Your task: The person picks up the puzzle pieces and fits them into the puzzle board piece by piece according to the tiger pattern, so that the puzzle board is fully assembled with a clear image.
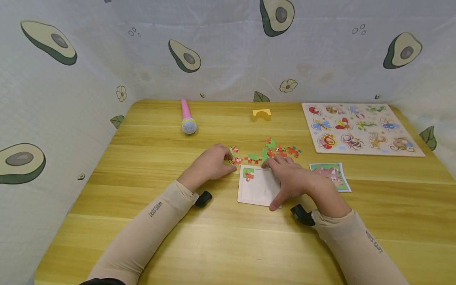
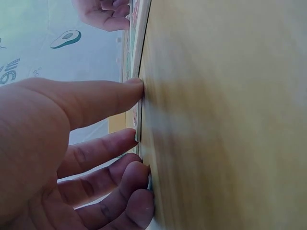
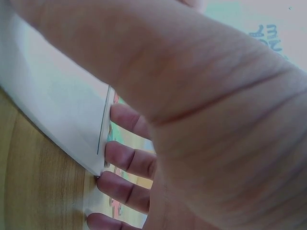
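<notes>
In the head view a small white puzzle board (image 1: 258,194) lies flat on the table, one green and orange jigsaw piece (image 1: 248,175) set in its far left corner. My right hand (image 1: 293,178) grips the board across its right part, thumb at the near edge and fingers at the far edge. At the left corner my left hand (image 1: 211,163) rests by the board and a few loose pieces (image 1: 236,160). In the left wrist view its thumb and index finger touch the board's edge (image 2: 141,45), other fingers loosely bent. More loose pieces (image 1: 253,158) are scattered beyond the board.
A picture card (image 1: 333,176) lies right of my right hand. Farther back sits a wooden insect puzzle (image 1: 363,130). A pink toy microphone (image 1: 189,126) and a yellow arch block (image 1: 261,113) lie toward the far edge. Avocado-print cloth (image 1: 228,23) hangs behind the table.
</notes>
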Demonstrator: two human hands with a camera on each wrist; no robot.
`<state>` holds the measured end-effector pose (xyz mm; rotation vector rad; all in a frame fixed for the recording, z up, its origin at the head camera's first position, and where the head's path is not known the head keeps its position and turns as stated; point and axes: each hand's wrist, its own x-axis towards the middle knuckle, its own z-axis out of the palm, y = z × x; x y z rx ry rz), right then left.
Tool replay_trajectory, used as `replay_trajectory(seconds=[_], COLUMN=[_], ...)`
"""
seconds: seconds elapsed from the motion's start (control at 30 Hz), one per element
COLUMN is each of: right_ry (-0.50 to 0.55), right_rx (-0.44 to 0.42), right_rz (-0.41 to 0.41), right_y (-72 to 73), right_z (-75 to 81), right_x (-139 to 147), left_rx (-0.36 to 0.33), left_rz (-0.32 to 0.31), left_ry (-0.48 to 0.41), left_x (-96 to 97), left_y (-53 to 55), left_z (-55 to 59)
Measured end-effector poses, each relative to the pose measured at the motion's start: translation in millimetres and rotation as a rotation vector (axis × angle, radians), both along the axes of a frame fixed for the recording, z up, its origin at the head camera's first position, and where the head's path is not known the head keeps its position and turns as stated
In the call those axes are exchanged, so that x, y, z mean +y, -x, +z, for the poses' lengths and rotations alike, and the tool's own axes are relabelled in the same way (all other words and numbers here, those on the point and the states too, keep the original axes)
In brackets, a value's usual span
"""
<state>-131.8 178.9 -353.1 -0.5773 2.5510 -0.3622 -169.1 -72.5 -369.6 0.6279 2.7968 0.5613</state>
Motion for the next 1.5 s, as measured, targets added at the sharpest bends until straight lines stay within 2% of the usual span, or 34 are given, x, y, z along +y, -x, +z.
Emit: replay_trajectory(seconds=[0.4, 0.67, 0.8, 0.97, 1.3, 1.5], right_ry=[0.016, 0.031, 0.034, 0.034, 0.036, 0.043], right_rx=[0.011, 0.007, 0.005, 0.004, -0.005, -0.001], right_rz=[0.0, 0.005, 0.009, 0.004, 0.005, 0.012], right_y=[-0.6, -3.4, -4.3, -3.9, -4.6, -4.2], right_z=[1.2, 0.3, 0.1, 0.2, 2.2, 3.0], right_x=[1, 0, 0, 1, 1, 1], left_rx=[0.028, 0.037, 0.049, 0.051, -0.012, -0.023], left_rz=[-0.006, 0.027, 0.021, -0.012, -0.161, -0.195], left_ry=[-0.008, -0.017, -0.03, -0.072, -0.108, -0.119], left_x=[0.1, -1.0, -0.6, 2.0, 5.6, 5.8], left_y=[1.0, -0.8, -1.8, -2.9, -8.0, -10.7], left_z=[0.6, -0.5, 0.4, 4.0, 7.7, 8.2])
